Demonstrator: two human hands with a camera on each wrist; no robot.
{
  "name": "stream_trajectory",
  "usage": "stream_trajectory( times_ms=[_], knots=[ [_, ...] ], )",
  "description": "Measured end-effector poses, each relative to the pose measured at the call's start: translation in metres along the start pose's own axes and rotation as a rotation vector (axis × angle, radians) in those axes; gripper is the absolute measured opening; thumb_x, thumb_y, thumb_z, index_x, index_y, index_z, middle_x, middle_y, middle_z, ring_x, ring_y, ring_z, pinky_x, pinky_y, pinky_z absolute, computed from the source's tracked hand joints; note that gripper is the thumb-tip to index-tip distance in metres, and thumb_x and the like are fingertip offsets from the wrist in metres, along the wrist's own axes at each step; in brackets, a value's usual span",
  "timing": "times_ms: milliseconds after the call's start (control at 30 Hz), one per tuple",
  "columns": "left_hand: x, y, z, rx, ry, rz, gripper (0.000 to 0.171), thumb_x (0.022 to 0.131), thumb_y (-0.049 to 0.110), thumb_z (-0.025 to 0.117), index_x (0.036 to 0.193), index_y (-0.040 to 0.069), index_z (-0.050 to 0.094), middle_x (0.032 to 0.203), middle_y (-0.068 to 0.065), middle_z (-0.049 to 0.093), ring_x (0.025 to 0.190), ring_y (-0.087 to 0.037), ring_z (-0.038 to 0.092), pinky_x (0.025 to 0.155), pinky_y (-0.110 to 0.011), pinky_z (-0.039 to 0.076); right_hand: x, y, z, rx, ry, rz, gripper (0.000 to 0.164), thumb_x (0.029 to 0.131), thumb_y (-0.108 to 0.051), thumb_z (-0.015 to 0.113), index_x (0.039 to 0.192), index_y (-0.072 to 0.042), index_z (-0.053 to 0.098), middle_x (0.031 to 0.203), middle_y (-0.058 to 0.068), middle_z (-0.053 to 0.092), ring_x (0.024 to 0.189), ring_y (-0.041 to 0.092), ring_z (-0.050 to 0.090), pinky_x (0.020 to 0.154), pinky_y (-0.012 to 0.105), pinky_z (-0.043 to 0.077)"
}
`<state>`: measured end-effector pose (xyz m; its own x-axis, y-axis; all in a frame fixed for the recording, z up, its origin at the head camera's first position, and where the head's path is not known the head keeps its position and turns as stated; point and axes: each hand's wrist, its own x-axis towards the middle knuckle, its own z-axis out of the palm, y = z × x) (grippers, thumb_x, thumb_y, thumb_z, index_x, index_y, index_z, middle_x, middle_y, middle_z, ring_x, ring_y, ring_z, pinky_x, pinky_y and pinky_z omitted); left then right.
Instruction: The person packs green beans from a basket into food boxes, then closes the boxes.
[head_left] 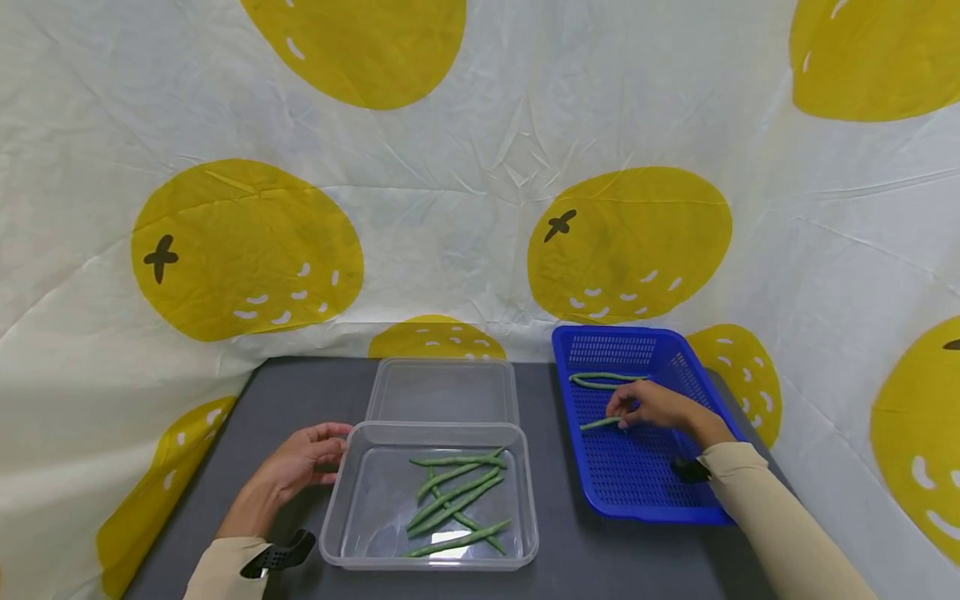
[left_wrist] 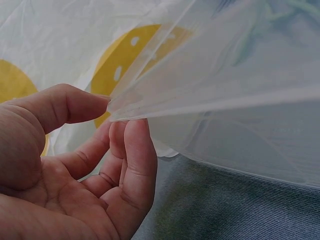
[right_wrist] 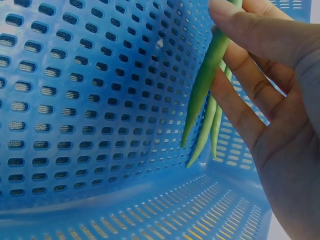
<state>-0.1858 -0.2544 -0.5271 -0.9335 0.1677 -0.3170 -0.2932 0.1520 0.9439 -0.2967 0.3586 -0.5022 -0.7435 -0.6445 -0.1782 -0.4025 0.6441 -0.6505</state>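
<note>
My right hand [head_left: 648,406] reaches into the blue perforated basket [head_left: 626,502] and pinches a green bean [right_wrist: 205,82] between thumb and fingers. Other green beans [right_wrist: 202,136] show just behind it in the right wrist view; in the head view, beans [head_left: 606,376] lie toward the basket's far end. At the left side of a clear plastic container [head_left: 427,564], my left hand [head_left: 303,458] holds the rim, thumb on one side and fingertips on the other. Several green beans [head_left: 459,543] lie loosely crossed on the container's floor.
Behind the container lies a clear rectangular lid or tray [head_left: 442,392], partly overlapped by it. Both containers stand on a dark grey table [head_left: 300,387], with a strip of tabletop between them. A white cloth [head_left: 450,250] with yellow fruit prints hangs behind and at the sides.
</note>
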Motion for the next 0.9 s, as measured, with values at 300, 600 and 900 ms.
stream_trajectory(
  times_ms=[300, 600, 900],
  knots=[
    [-0.001, 0.004, 0.0, 0.005, 0.002, -0.007, 0.048, 0.098, 0.016, 0.063, 0.138, -0.006, 0.05, 0.107, -0.009, 0.07, 0.092, -0.022, 0.067, 0.077, -0.041, 0.055, -0.006, -0.008, -0.006, 0.033, 0.0, 0.013, 0.014, 0.089, 0.003, 0.071, 0.103, 0.001, 0.07, 0.1, 0.018, 0.07, 0.087, 0.026, 0.065, 0.076, 0.028, 0.054],
    [-0.002, 0.007, -0.001, 0.008, -0.005, -0.015, 0.048, 0.098, 0.017, 0.063, 0.138, -0.006, 0.049, 0.107, -0.009, 0.07, 0.093, -0.022, 0.066, 0.077, -0.041, 0.055, -0.009, -0.015, -0.014, 0.012, 0.031, 0.0, 0.019, 0.089, -0.002, 0.074, 0.107, -0.006, 0.072, 0.104, 0.021, 0.07, 0.088, 0.026, 0.064, 0.076, 0.028, 0.054],
    [-0.002, 0.008, -0.001, 0.012, 0.001, -0.021, 0.049, 0.099, 0.017, 0.062, 0.139, -0.006, 0.048, 0.109, -0.011, 0.069, 0.094, -0.022, 0.066, 0.077, -0.041, 0.055, -0.01, -0.022, -0.017, 0.057, 0.057, -0.001, 0.02, 0.09, -0.007, 0.074, 0.109, -0.002, 0.072, 0.103, 0.019, 0.071, 0.087, 0.021, 0.064, 0.076, 0.028, 0.054]
  ],
)
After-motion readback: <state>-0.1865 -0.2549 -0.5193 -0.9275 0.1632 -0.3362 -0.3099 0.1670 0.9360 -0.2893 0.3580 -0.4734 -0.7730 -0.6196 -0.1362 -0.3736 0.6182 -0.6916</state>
